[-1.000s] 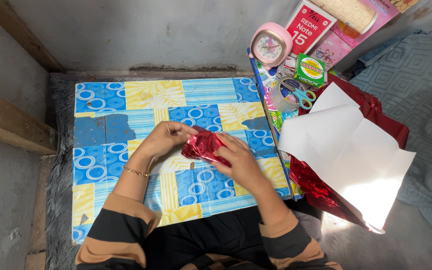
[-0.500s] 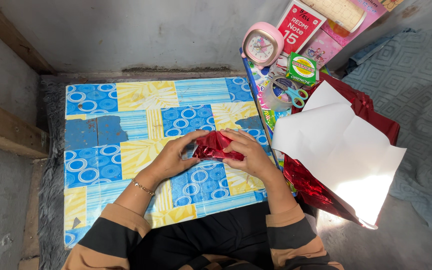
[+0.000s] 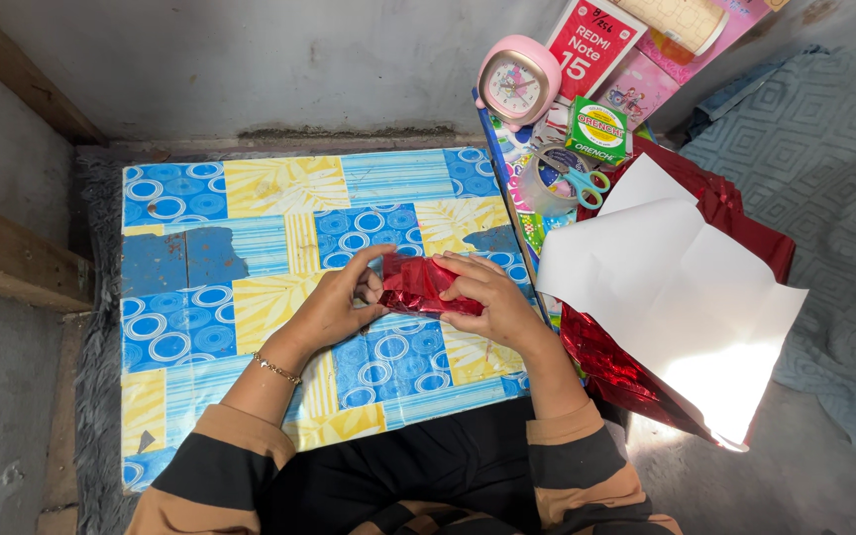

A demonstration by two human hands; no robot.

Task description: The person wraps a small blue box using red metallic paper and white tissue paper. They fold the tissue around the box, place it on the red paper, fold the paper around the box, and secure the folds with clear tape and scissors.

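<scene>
Both hands have slid rightward with the parcel since the earlier frames, and the head camera has tipped so more of the mat's left side shows.

Left hand [image 3: 334, 307] pinches the near-left end of the small shiny red foil-wrapped packet [image 3: 420, 285], thumb and fingers closed on it; right hand [image 3: 492, 297] lies curled over its right end, fingers pressed down onto the foil. It sits on the blue-and-yellow patterned plastic mat [image 3: 210, 248], right of centre. Foil looks mostly folded round; I'd judge the ends not yet sealed, and the teal-handled scissors [image 3: 579, 180] rest untouched in a cup. Whatever is inside is hidden, the packet's right edge too; the large sheet of red foil with white backing [image 3: 676, 297] waits alongside.
</scene>
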